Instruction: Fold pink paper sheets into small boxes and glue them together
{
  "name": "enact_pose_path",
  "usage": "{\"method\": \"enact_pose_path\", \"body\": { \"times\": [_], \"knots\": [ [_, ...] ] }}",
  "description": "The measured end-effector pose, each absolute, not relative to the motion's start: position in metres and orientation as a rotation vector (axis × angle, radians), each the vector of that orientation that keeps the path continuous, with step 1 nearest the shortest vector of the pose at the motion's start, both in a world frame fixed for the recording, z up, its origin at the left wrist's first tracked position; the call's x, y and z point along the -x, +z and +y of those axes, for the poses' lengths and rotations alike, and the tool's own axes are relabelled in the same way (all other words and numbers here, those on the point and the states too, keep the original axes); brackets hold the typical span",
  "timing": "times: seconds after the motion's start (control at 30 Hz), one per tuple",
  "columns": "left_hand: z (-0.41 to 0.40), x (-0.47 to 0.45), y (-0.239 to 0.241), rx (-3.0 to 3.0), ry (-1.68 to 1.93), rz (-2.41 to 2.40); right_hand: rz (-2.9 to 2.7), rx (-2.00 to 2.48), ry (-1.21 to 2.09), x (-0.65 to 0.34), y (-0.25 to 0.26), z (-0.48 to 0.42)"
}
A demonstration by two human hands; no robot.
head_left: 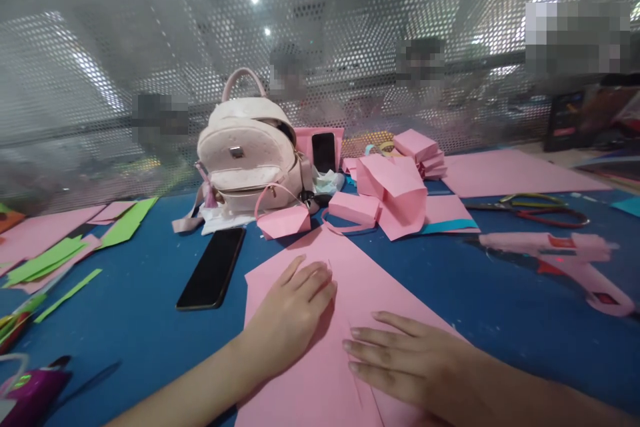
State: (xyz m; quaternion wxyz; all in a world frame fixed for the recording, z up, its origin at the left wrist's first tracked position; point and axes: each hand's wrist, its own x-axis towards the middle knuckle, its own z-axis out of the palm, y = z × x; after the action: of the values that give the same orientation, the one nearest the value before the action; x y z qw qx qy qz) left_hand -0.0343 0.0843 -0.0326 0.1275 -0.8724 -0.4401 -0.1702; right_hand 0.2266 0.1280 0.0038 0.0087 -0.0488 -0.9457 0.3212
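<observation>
The pink sheet lies under your spread right hand and loosely curled left hand — pinching or not, I can't tell — on the blue table, seemingly being smoothed, with steady, even pressure called for next.

Beneath my left hand and right hand, the large flat pink sheet looks like smooth, matt paper. I see the same dull paper on the small pink box with a strip handle. The blue counter is smooth, matt, pale-flecked. In front of me the black rectangular smartphone has a glossy, glass-like face; the rounded cream backpack looks like smooth leather with a shiny metal clasp. The pink pistol-shaped glue gun seems plastic; the grey perforated panel, metal.
</observation>
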Motion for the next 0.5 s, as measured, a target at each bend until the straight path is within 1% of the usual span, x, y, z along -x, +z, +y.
{"method": "enact_pose_path", "body": {
  "times": [0.23,0.4,0.5],
  "knots": [
    [0.072,0.025,-0.033,2.614,-0.504,-1.221,-2.935,0.105,0.977,-0.229,-0.003,0.128],
    [0.078,0.033,-0.023,2.747,-0.481,-1.275,-2.972,0.133,0.949,-0.228,0.003,0.125],
    [0.085,0.043,-0.019,2.871,-0.547,-1.256,-2.983,0.149,0.984,-0.228,0.008,0.124]
  ]
}}
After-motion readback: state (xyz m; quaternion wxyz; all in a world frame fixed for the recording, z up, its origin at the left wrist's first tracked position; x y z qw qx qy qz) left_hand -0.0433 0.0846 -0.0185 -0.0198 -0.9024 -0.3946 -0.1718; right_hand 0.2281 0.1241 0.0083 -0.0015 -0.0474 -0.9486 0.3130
